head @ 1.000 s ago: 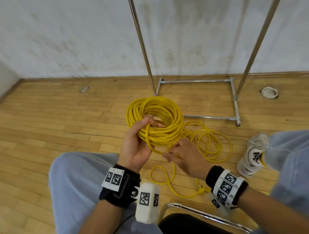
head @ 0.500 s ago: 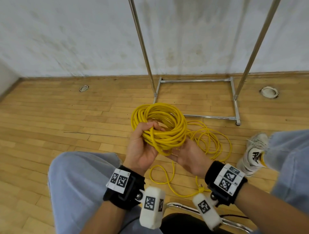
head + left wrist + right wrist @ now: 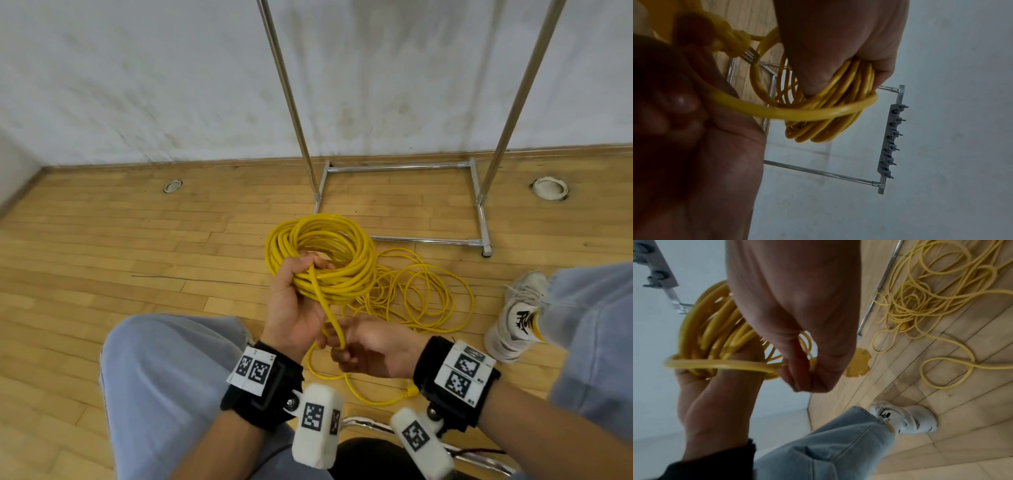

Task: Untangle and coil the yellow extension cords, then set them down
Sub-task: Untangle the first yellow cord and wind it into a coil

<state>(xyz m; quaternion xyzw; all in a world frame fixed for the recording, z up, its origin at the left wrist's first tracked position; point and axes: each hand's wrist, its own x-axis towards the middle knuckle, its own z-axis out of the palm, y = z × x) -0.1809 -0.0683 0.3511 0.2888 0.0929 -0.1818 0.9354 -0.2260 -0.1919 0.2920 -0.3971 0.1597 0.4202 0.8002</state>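
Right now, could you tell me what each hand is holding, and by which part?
The left hand grips the coil by its near side, fingers through the loops. The right hand pinches the loose strand just below the coil.

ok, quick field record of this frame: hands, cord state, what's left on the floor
left hand: grips the coiled bundle, fingers curled round its strands
right hand: pinches a single strand that runs up to the bundle
coil status: many loops gathered, held above the floor
loose cord: tangled loops on the wooden floor, to the right of the bundle, not yet coiled
plug end: yellow, on the floor near the right wrist
backdrop: metal rack against the wall
person: seated, white shoe beside the loose cord
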